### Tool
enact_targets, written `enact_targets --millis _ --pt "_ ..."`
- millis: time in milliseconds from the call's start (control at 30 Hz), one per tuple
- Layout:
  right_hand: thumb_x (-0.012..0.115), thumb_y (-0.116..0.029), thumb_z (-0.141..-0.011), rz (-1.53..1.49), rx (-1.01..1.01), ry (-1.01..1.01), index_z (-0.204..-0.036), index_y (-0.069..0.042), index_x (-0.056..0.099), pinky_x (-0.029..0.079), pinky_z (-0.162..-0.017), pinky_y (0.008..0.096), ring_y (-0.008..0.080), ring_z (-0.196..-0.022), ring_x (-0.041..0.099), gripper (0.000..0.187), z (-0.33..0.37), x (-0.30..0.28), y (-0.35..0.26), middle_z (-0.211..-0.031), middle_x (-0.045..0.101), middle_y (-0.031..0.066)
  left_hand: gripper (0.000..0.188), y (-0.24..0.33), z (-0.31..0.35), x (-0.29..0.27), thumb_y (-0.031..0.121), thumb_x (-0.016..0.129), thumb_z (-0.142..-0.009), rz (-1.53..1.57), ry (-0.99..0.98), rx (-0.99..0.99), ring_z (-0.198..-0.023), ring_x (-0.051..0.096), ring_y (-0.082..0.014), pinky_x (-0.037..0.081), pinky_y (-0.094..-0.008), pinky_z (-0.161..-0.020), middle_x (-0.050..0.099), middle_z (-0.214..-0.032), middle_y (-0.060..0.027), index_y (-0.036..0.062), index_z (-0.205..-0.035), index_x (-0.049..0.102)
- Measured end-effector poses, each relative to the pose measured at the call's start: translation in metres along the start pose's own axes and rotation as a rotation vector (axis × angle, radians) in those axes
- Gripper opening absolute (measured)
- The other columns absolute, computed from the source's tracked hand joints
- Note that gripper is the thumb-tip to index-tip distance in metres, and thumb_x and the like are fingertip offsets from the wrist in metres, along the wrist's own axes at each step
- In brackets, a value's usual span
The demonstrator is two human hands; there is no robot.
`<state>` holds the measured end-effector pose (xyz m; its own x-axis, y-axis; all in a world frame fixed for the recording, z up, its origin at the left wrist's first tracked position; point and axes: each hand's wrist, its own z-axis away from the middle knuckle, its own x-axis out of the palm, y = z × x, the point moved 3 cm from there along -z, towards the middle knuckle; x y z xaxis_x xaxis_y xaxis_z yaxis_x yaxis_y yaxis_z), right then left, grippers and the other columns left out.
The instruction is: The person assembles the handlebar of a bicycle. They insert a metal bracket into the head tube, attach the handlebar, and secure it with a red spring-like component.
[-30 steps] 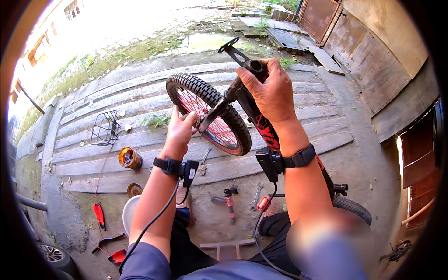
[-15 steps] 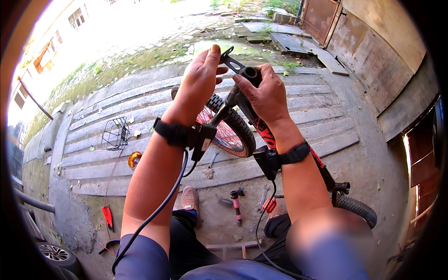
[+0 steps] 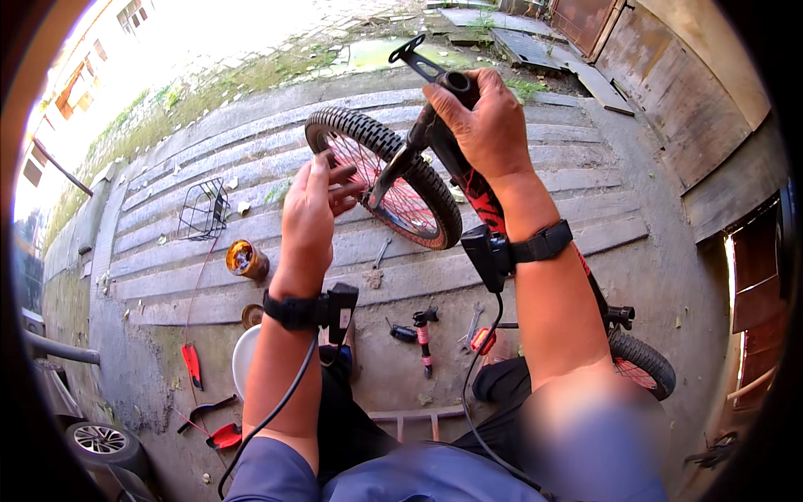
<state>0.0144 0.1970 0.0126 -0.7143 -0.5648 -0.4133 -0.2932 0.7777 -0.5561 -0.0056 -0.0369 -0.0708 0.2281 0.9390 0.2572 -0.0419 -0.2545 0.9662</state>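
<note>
At the top of a black-and-red bicycle frame, my right hand is closed around the head tube, whose round open end faces up. From beside that end, a slotted black bracket sticks out to the far left. The front fork angles down to the knobby front wheel, which has red spokes. My left hand is empty with its fingers apart, to the left of the wheel; whether the fingertips touch it I cannot tell. Both wrists carry black strapped devices.
Left of my arm stand an amber jar, a black wire basket and a partly hidden white basin. A wrench and a pink-and-black shock absorber lie near my feet. A car wheel is at lower left.
My left hand has come away from beside the bracket, down and left to near the wheel. My right hand and the frame's top have shifted slightly farther away.
</note>
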Motion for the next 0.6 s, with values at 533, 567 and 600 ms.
enact_targets --millis 533,567,600 --pt "0.079 -0.048 -0.078 -0.086 0.082 -0.076 -0.098 0.001 0.064 0.053 -0.076 0.0322 0.0217 -0.08 0.069 0.055 -0.006 -0.004 0.008 -0.087 0.071 0.0121 0.043 -0.058 0.034 -0.037 0.03 0.046 -0.104 0.048 0.058 -0.186 -0.096 0.067 -0.0201 0.053 -0.0279 -0.075 0.063 -0.118 -0.0147 0.0036 -0.137 0.042" --pt "0.078 -0.048 -0.078 -0.078 0.082 -0.088 -0.099 0.001 0.063 0.053 -0.076 0.0317 0.0208 -0.08 0.069 0.055 -0.007 -0.005 0.008 -0.087 0.071 0.0117 0.043 -0.057 0.034 -0.039 0.03 0.047 -0.104 0.051 0.07 -0.181 -0.096 0.067 -0.02 0.053 -0.028 -0.075 0.063 -0.118 -0.0148 0.0037 -0.137 0.042" --pt "0.078 -0.048 -0.078 -0.07 0.082 -0.1 -0.1 0.001 0.063 0.053 -0.076 0.0312 0.0199 -0.08 0.069 0.055 -0.008 -0.005 0.008 -0.088 0.071 0.0113 0.042 -0.057 0.033 -0.04 0.03 0.047 -0.104 0.054 0.083 -0.177 -0.096 0.067 -0.02 0.053 -0.0281 -0.075 0.063 -0.118 -0.0148 0.0038 -0.137 0.042"
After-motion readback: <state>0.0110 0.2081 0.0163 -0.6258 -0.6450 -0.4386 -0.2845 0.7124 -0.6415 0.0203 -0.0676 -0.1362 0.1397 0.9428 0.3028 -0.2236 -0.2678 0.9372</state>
